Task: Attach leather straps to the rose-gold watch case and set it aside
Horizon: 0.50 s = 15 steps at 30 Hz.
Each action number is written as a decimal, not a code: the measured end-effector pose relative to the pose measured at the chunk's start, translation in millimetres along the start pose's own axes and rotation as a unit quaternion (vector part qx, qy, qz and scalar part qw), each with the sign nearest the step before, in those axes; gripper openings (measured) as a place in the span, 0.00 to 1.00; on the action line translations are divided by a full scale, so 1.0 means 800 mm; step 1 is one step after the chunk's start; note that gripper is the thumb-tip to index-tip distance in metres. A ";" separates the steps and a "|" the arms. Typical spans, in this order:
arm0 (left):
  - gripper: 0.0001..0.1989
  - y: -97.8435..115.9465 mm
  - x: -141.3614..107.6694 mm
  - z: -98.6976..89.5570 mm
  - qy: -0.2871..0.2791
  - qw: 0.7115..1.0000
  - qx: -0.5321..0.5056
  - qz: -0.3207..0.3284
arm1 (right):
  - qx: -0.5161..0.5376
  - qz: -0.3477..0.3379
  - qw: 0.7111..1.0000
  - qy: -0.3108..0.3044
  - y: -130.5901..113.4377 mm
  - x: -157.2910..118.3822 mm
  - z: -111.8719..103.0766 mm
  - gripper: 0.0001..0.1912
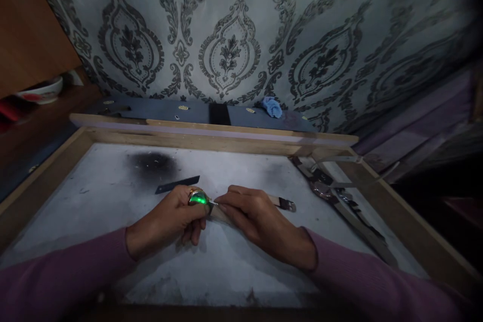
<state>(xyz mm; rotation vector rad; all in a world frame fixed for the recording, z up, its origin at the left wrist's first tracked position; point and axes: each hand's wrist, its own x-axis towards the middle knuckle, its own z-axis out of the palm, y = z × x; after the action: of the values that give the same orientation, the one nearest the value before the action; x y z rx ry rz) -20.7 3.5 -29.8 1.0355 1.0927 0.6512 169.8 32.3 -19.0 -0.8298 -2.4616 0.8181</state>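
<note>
My left hand (173, 214) grips a round watch (198, 198) with a gold-coloured case. Its glass gives off a green reflection or glow. Close on the right, my right hand (256, 216) has its fingers pinched on a thin tool (213, 203) whose metal tip meets the edge of the watch case. Most of the tool is hidden by the fingers, so its kind cannot be told. A pale strap with a dark end and a buckle (290, 205) passes beneath the right hand. Behind the left hand lies a dark flat strip (177, 184).
The white work surface (113, 241) has a raised wooden rim (219, 142). Several watches and straps (324, 188) lie at the right side. Beyond the rim is a crumpled blue cloth (272, 106). A bowl (42, 90) stands on a shelf at far left.
</note>
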 end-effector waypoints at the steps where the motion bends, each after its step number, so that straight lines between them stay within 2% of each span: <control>1: 0.11 -0.001 0.000 0.000 -0.001 1.000 -0.006 0.003 | -0.001 0.002 1.000 -0.001 0.000 0.000 0.000 0.13; 9: 0.12 -0.001 -0.002 -0.001 0.006 1.000 -0.003 0.002 | 0.005 -0.003 1.000 0.016 -0.001 0.000 -0.004 0.12; 15: 0.12 -0.002 0.001 -0.003 0.004 1.000 -0.006 -0.001 | 0.008 0.062 0.997 0.053 0.000 0.001 -0.004 0.08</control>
<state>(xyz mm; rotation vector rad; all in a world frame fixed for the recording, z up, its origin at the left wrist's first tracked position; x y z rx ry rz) -22.7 4.3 -31.4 1.0221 1.0969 0.6595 170.7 34.3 -16.0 -1.0024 -2.3272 0.8150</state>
